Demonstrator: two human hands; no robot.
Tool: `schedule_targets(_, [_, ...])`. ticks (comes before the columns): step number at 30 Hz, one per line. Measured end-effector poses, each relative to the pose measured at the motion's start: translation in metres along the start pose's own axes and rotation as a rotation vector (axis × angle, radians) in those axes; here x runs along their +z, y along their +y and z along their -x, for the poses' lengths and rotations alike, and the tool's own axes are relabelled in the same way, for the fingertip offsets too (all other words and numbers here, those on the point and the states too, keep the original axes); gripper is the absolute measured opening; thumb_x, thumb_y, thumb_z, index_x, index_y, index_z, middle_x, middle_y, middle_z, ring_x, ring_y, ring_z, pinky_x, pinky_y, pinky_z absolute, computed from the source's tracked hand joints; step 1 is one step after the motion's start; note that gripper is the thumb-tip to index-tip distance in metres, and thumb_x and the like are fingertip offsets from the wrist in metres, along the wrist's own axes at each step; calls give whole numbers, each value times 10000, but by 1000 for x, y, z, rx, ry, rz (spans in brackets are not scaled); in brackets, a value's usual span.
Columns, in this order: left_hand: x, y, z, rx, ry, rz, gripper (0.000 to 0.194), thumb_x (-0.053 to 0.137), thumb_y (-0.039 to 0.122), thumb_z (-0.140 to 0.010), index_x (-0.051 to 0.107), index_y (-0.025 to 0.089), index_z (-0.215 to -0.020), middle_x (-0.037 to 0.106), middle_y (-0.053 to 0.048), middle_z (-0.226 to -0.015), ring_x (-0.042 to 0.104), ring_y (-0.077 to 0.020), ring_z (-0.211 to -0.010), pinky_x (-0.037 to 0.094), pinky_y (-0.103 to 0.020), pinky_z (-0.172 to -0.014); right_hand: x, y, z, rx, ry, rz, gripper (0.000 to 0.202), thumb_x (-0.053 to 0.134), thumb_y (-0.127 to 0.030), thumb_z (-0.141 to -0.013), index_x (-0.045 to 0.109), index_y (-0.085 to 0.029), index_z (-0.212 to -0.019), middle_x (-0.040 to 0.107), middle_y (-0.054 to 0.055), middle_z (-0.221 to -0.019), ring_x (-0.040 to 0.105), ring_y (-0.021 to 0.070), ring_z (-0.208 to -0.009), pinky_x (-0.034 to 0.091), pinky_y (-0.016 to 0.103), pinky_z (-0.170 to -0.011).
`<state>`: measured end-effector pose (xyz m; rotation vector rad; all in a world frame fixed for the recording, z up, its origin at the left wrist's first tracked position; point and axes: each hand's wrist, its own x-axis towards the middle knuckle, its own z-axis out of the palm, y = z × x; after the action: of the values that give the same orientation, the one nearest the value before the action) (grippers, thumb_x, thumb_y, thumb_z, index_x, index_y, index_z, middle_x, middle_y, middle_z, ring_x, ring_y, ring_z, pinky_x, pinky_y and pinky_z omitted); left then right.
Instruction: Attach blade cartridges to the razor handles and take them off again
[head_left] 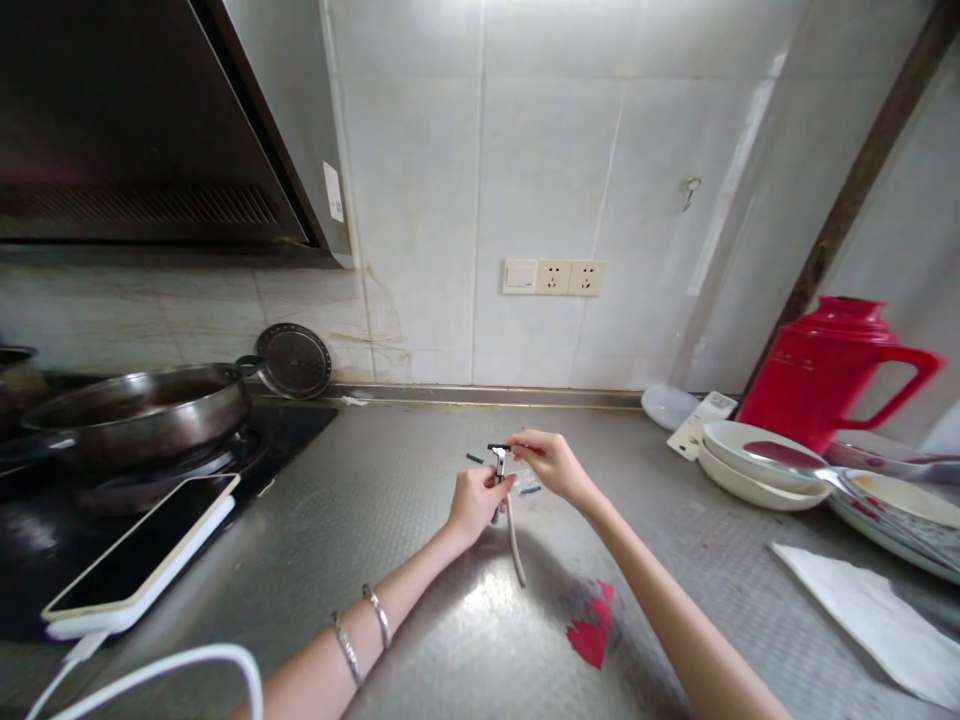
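White cord (214, 656) loops left of the beige cable (515, 555); beyond, my left hand (474, 500) clasps a silver tool (500, 463), my right hand (551, 460) pinches a black strip (493, 447).

Over my remote view I see two slim forearms, bare right down to the frame's lower edge. The left forearm (420, 565) wears two silver-coloured bangles, set near each other and well short of the wrist. The one nearer the left hand (475, 500) is a narrow, shiny band (379, 618); the other band (346, 650) looks patterned. The right forearm (645, 570) and right hand (553, 465) are both bare. I can't make out the fingernails.
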<state>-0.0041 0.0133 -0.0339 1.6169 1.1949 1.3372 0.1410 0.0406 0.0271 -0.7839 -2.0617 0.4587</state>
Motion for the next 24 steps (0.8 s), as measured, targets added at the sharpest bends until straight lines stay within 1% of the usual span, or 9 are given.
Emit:
schedule_targets(8, [0, 4, 3, 17, 27, 5, 357, 553, 451, -719, 500, 157, -524, 542, 8, -429, 494, -101, -384, 360, -198, -418, 0, -5, 0, 2, -8, 6, 216, 458, -196, -813, 670, -159, -823, 608, 27, -670, 547, 129, -643, 395, 209, -608])
schedule_targets(12, [0, 3, 1, -3, 34, 9, 346, 562, 455, -712, 500, 161, -540, 547, 10, -443, 505, -107, -379, 354, -199, -399, 2, 0, 0, 24, 9, -7, 220, 464, -224, -814, 673, -162, -838, 623, 28, -677, 551, 130, -641, 403, 213, -607])
schedule_targets(16, [0, 3, 0, -23, 40, 16, 331, 574, 461, -699, 532, 156, -578, 571, 6, -479, 521, -112, -379, 359, -204, -393, 5, 7, 0, 90, 39, -80, 226, 480, -250, -803, 673, -160, -878, 664, 48, -761, 577, 135, -648, 437, 222, -606])
schedule_targets(18, [-1, 4, -1, -22, 34, 25, 316, 578, 459, -697, 550, 153, -623, 584, 5, -498, 532, -114, -385, 370, -205, -398, 6, 10, 0, 119, 45, -114, 230, 492, -263, -795, 673, -160, -893, 674, 53, -790, 587, 135, -647, 455, 229, -608])
schedule_targets(20, [-1, 5, -1, -5, 42, 37, 289, 596, 441, -689, 549, 158, -727, 600, 13, -514, 543, -117, -391, 382, -204, -409, 7, 12, 1, 134, 48, -130, 238, 500, -277, -791, 675, -160, -902, 680, 55, -809, 597, 139, -663, 469, 238, -622])
schedule_targets(22, [-3, 5, -1, 12, 62, 63, 313, 617, 421, -678, 501, 174, -830, 614, 25, -527, 556, -120, -396, 388, -199, -414, 7, 12, 1, 152, 56, -144, 261, 505, -303, -790, 676, -156, -921, 683, 62, -832, 607, 148, -691, 481, 247, -633])
schedule_targets(24, [-4, 4, -2, 3, 75, 96, 347, 627, 421, -670, 439, 192, -851, 624, 27, -544, 575, -130, -411, 382, -190, -397, 7, 13, 1, 176, 66, -163, 300, 507, -343, -790, 674, -148, -945, 685, 72, -858, 614, 155, -704, 491, 256, -632])
